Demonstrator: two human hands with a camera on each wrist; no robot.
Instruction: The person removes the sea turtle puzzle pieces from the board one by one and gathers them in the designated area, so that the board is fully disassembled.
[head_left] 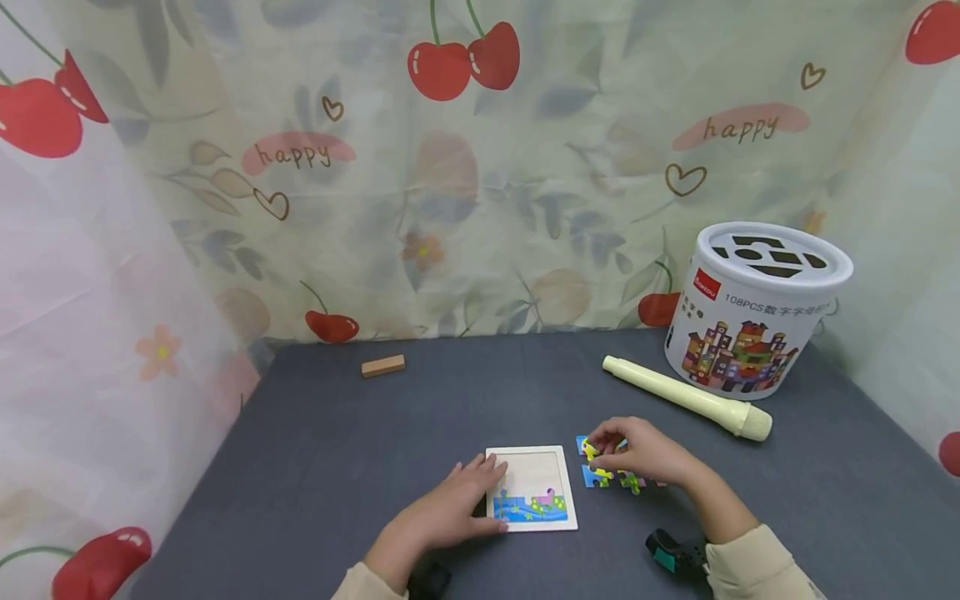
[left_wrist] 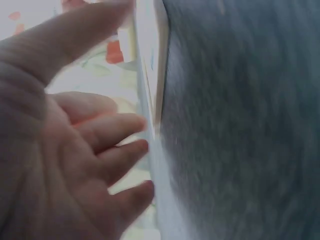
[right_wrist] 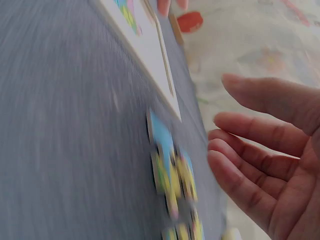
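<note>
A square wooden puzzle tray (head_left: pixel 570 493) with a white rim lies flat on the dark table. Joined pieces (head_left: pixel 517 509) with a blue and green picture fill its lower part; bare wood shows above them. My left hand (head_left: pixel 456 503) rests at the tray's left edge, thumb by the lower corner and fingers spread. In the left wrist view, the thumb reaches toward the tray's side (left_wrist: pixel 161 60). My right hand (head_left: pixel 643 452) hovers over loose puzzle pieces (head_left: pixel 595 477) right of the tray. The right wrist view shows its fingers (right_wrist: pixel 260 127) loosely bent, nothing between them, beside blurred pieces (right_wrist: pixel 161 134).
A pale yellow toy microphone (head_left: pixel 686 395) lies beyond the right hand, before a white printed bucket (head_left: pixel 738 333) with a holed lid. A small wooden block (head_left: pixel 383 366) lies at the back left. A black and teal strap (head_left: pixel 667 553) is beside the right wrist. Printed cloth encloses the table.
</note>
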